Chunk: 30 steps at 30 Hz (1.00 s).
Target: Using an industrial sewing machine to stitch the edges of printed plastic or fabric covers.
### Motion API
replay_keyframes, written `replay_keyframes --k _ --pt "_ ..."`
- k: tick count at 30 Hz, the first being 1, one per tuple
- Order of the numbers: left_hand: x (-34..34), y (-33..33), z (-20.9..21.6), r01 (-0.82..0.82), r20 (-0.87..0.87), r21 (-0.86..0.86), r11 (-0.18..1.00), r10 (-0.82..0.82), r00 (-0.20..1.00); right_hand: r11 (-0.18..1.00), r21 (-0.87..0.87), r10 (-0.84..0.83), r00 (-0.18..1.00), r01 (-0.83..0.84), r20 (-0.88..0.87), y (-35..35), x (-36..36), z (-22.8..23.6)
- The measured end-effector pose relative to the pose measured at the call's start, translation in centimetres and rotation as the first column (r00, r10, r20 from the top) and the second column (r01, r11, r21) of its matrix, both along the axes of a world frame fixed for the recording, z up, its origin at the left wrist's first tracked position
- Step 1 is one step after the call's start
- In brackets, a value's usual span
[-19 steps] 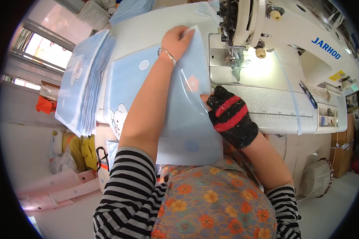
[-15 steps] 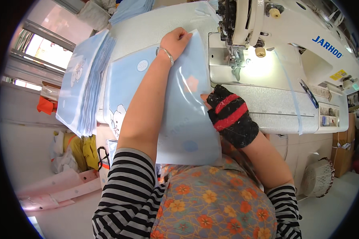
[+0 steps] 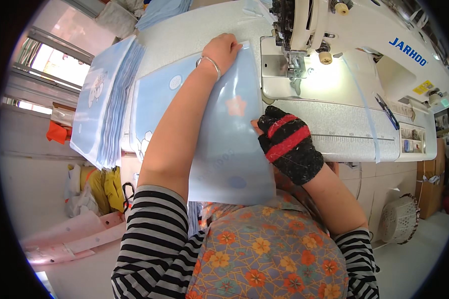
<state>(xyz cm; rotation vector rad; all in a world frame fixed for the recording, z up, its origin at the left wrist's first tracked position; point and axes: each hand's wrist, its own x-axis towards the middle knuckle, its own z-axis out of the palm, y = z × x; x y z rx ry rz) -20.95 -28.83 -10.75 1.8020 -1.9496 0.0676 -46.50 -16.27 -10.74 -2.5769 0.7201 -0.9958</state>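
Observation:
A blue plastic sheet [image 3: 219, 149] with a printed orange star lies over the front edge of the sewing table, its lower end reaching my apron. My left hand [image 3: 222, 54], with a silver bangle at the wrist, pinches the sheet's far right corner. At the right edge of the sheet is my right hand [image 3: 288, 144], in a black and red fingerless glove; its fingers are curled and the thumb side meets the edge. Just beyond stands the sewing machine [image 3: 364, 30], its presser foot [image 3: 296, 74] lit by a lamp. More blue printed sheet [image 3: 157, 94] shows under my left forearm.
To the left stands a stack of blue printed sheets [image 3: 105, 99]. On the right of the table are thread snips [image 3: 387, 111], a blue strip [image 3: 366, 109] and a small compartment tray [image 3: 412, 139]. A white basket [image 3: 399, 219] sits below on the right.
The sheet's near part has shifted slightly left and its star shows more clearly. Both hands stay almost in the same places, with my left forearm swung a little to the left.

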Motion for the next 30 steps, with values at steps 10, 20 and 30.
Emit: replay_keyframes --k 10,20,30 --pt "-2.6 2.0 0.8 -0.087 0.147 0.063 0.994 0.077 0.986 1.000 -0.019 -0.025 0.979 0.022 -0.203 -0.2 0.0 -0.5" --pt "-7.1 7.6 -1.0 0.162 0.146 -0.051 0.985 -0.153 0.977 0.934 -0.343 0.017 0.974 -0.096 -0.225 2.9 -4.7 -0.2" --pt "-12.0 8.1 -0.9 0.268 0.153 -0.061 0.961 -0.257 0.954 0.992 0.117 -0.015 0.975 0.042 -0.220 5.5 -8.2 -1.1"
